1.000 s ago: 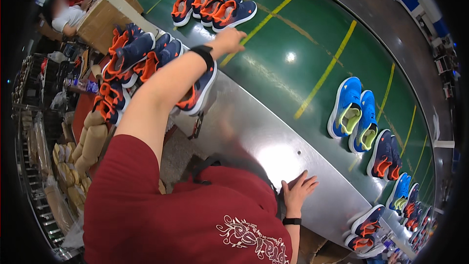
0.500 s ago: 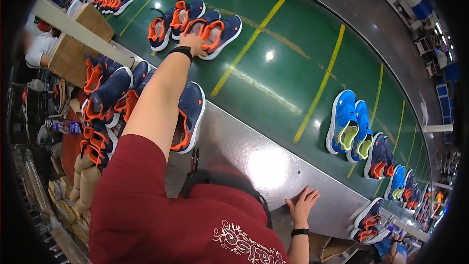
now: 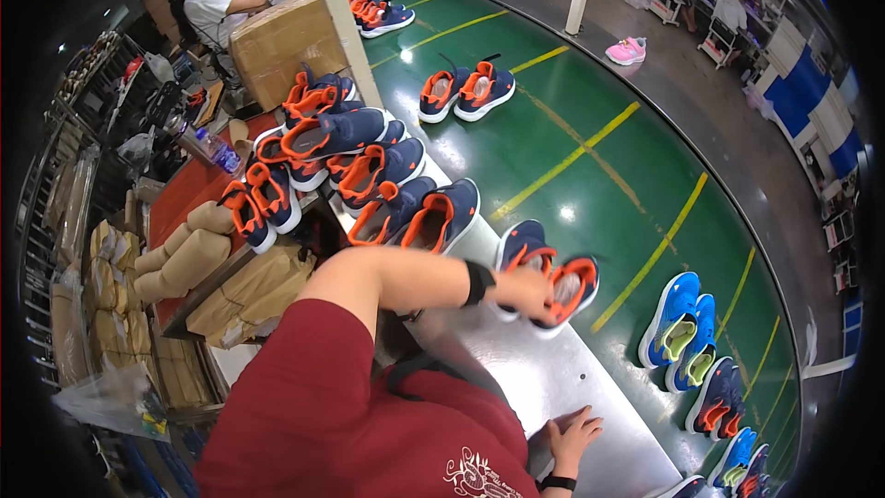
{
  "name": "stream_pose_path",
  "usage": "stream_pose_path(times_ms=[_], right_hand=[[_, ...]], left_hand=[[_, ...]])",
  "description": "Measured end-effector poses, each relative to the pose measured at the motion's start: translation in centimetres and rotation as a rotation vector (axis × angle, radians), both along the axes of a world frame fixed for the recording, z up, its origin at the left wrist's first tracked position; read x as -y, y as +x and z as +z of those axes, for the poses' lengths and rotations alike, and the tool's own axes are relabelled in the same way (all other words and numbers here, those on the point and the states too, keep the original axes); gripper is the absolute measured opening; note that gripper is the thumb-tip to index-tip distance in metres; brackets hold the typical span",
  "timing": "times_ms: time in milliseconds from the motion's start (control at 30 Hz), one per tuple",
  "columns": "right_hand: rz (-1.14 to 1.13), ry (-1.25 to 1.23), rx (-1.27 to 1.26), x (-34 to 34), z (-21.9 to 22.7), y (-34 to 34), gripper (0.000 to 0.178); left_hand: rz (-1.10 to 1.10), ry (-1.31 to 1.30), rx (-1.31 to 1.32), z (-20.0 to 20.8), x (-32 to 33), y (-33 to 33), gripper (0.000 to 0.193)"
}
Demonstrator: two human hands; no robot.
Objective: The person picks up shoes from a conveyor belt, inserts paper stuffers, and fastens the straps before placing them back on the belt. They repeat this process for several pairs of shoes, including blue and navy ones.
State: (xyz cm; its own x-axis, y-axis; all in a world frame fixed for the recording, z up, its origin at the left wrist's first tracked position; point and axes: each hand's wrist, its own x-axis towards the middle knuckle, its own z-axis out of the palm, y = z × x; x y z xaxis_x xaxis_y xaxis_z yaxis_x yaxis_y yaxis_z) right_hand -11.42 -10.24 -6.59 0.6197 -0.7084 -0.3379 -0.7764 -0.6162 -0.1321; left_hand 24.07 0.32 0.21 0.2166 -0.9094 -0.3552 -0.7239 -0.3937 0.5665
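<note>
Two navy sneakers with orange lining are in my left hand (image 3: 524,291), whose fingers close on them at their openings. One held sneaker (image 3: 525,235) is nearer the left and partly behind my hand; the other sneaker (image 3: 586,277) is on the right. They are over the metal ledge's edge beside the green belt; I cannot tell whether they touch it. My right hand (image 3: 573,435) rests on the metal ledge (image 3: 516,364), fingers spread, holding nothing. Another navy-orange pair (image 3: 479,92) stands farther up the belt.
Several navy-orange sneakers (image 3: 369,171) are piled at the left beside a cardboard box (image 3: 290,37) and a white post (image 3: 343,18). Blue sneakers (image 3: 673,318) and more pairs stand right on the green belt (image 3: 553,175). A pink shoe (image 3: 627,51) lies beyond. A person (image 3: 217,9) sits far left.
My left hand has drawn two sneakers from the far belt toward me and to the right, leaving another pair behind. My view has turned left; my right hand still rests on the ledge.
</note>
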Motion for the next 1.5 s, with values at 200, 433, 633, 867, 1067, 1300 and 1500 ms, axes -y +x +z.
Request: stream_pose_path(times_ms=[200,433,633,867,1067,1300,1500], right_hand=[[-0.057,0.432,0.56,-1.1,4.2,4.8,0.046],[0.162,0.156,0.389,-1.6,3.4,7.0,0.054],[0.229,0.18,0.808,-1.9,0.2,4.8,0.045],[0.194,0.095,0.511,-2.7,2.2,3.8,0.05],[0.17,0.154,0.47,-2.0,2.0,3.5,0.048],[0.197,0.403,0.63,-1.7,2.8,3.6,0.043],[0.307,0.311,0.524,-2.2,1.9,3.8,0.059]], left_hand=[[-0.082,-0.127,0.132,-1.8,-5.0,-13.3,0.041],[-0.222,-0.2,0.32,1.2,-4.7,-18.6,0.02],[-0.31,-0.945,-0.095,0.2,0.1,-20.0,0.028],[-0.054,-0.595,0.255,-1.8,0.7,-17.1,0.037],[-0.157,-0.608,0.285,-2.2,-0.1,-17.5,0.028],[-0.356,-0.539,0.416,-1.2,-1.5,-16.8,0.024],[-0.4,-0.429,0.623,-1.7,-1.0,-18.9,0.026]])
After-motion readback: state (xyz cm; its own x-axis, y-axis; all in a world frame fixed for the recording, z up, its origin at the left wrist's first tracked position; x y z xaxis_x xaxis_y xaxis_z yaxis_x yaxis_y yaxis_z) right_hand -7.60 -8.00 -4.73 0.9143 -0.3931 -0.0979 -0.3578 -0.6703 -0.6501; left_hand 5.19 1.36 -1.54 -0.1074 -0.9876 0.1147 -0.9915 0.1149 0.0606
